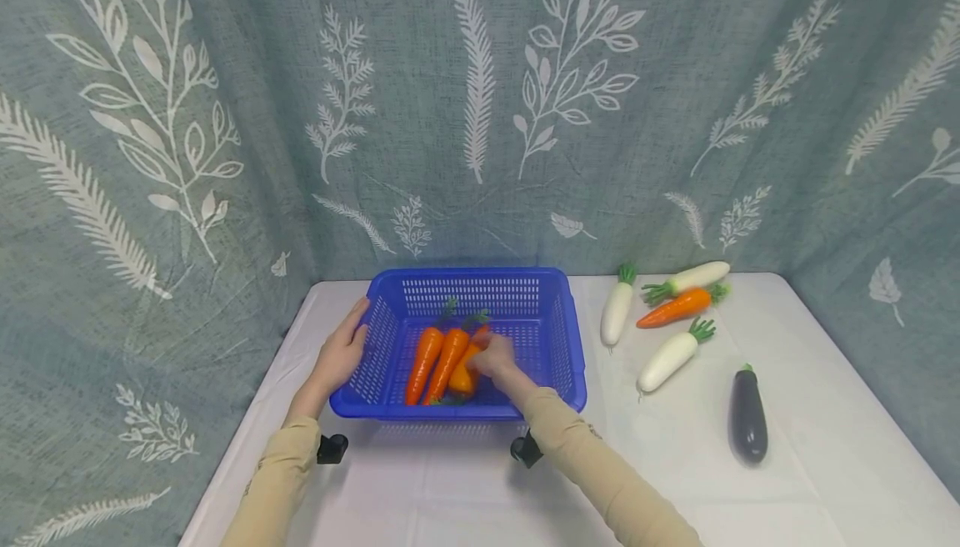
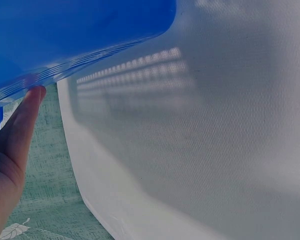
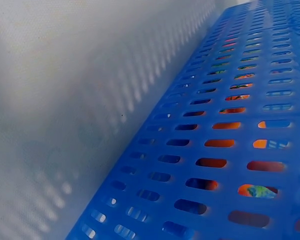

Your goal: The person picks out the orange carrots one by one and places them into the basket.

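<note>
A blue plastic basket (image 1: 487, 412) with slotted walls stands on the table. My left hand (image 1: 342, 355) is at its left side, fingers extended along the rim; in the left wrist view a fingertip (image 2: 37, 95) touches the rim's edge. Two orange carrots (image 1: 426, 359) (image 1: 448, 363) lie side by side in the basket, leafy ends toward the back. My right hand (image 1: 495, 355) reaches inside, slightly blurred, fingers curled down around another carrot (image 1: 463, 378), which they partly hide. Through the slots of the basket wall (image 3: 190, 160), the right wrist view shows orange and green patches.
Right of the basket, three white radishes (image 1: 617, 313) (image 1: 667, 361) (image 1: 701, 277) and a carrot (image 1: 678, 308) lie on the white tablecloth (image 1: 660, 464). An eggplant (image 1: 748, 415) lies farther right. A patterned grey-green curtain (image 1: 420, 113) hangs behind and beside the table.
</note>
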The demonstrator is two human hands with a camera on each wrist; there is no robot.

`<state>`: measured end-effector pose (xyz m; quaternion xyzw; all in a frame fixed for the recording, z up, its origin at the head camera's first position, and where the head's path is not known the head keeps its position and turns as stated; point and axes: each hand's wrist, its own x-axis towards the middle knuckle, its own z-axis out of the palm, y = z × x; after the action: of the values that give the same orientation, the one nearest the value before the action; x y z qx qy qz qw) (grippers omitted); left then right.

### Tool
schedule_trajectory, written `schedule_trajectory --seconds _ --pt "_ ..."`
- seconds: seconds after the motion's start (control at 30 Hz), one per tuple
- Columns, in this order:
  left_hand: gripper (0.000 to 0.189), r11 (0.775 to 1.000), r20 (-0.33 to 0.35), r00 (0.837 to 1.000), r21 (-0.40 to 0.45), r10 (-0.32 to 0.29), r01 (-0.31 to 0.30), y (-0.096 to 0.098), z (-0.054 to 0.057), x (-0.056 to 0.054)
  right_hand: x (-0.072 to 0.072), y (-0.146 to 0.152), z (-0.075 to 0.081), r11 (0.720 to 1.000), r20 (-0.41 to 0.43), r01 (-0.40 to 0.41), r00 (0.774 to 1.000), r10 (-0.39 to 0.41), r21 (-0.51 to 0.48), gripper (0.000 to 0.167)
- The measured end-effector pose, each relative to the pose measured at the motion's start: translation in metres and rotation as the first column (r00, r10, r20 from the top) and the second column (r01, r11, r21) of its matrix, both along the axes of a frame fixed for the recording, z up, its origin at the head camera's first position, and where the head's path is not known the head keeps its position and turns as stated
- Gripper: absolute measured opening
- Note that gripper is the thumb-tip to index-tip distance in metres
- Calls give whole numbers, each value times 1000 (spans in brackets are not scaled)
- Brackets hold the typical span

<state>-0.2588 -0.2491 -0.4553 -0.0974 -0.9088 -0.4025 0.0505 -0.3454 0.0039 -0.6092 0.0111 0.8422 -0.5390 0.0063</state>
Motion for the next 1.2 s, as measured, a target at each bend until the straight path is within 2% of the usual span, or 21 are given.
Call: schedule_trajectory --seconds 0.1,0.23,0.33,0.4,0.43,0.47,0.53,0.57,0.6,0.67,0.7,0.77,0.83,0.9,0.93,0.97,1.1,1.13,1.17,1.2 --pt "48 1000 0 1000 -3 2 -2 0 0 0 0 -1 -2 1000 -23 -28 999 28 -2 43" --pt "48 1000 1 1000 -4 4 -4 0 0 0 10 -2 16 999 38 -45 998 44 16 44" --pt "48 1000 1 1000 -2 4 -4 0 0 0 14 -3 18 999 26 -39 999 38 35 43" --pt "48 1000 1 1000 -2 5 -5 0 0 1 15 -5 14 998 -8 -24 1000 25 54 41" --pt "48 1000 1 1000 -3 6 -6 0 0 1 18 -5 22 998 31 -23 999 22 51 43" --pt "48 1000 0 1000 -4 6 -6 0 0 1 18 -5 21 999 24 -19 1000 18 42 42" --pt "48 1000 0 1000 -8 7 -7 0 0 0 38 -5 55 999 74 -25 997 22 43 43" --pt "48 1000 0 1000 -9 8 -8 0 0 0 38 -5 53 999 52 -20 999 18 40 42" --pt "48 1000 0 1000 -11 7 -7 0 0 0 38 -4 55 999 71 -32 997 30 34 41" --pt "48 1000 -2 1000 -10 7 -7 0 -1 -1 32 -8 43 998 57 -26 998 23 60 41" --pt "48 1000 -2 1000 -9 6 -6 0 -1 -1 26 -9 33 997 49 -26 999 23 70 42" --pt "48 1000 -3 1000 -7 6 -6 0 -1 -1 -9 -11 -22 998 26 -13 1000 12 65 41" --pt "48 1000 -4 1000 -6 8 -8 -1 -2 -2 -25 -12 -49 998 13 -4 1000 4 59 43" --pt "48 1000 -4 1000 -8 9 -9 -1 -2 -2 -30 -8 -53 1000 32 -13 999 12 25 43" --pt "48 1000 -6 1000 -9 10 -10 -1 -2 -2 -24 -8 -43 1000 38 -13 999 12 25 42" --pt "48 1000 -6 1000 -9 10 -10 -1 -2 -2 -8 -8 -19 999 37 -15 999 13 33 43" --pt "48 1000 -9 1000 -8 10 -10 -1 -2 -2 48 -6 75 1000 115 2 993 -3 16 42" --pt "48 1000 -10 1000 -8 10 -10 -1 -2 -2 60 -6 94 1000 121 8 993 -9 10 41" --pt "48 1000 -10 1000 -7 9 -9 0 -2 -2 71 -5 113 1000 131 14 991 -13 -3 41" --pt "48 1000 -11 1000 -7 9 -9 0 -2 -2 74 -4 118 1000 146 17 989 -14 -23 39"
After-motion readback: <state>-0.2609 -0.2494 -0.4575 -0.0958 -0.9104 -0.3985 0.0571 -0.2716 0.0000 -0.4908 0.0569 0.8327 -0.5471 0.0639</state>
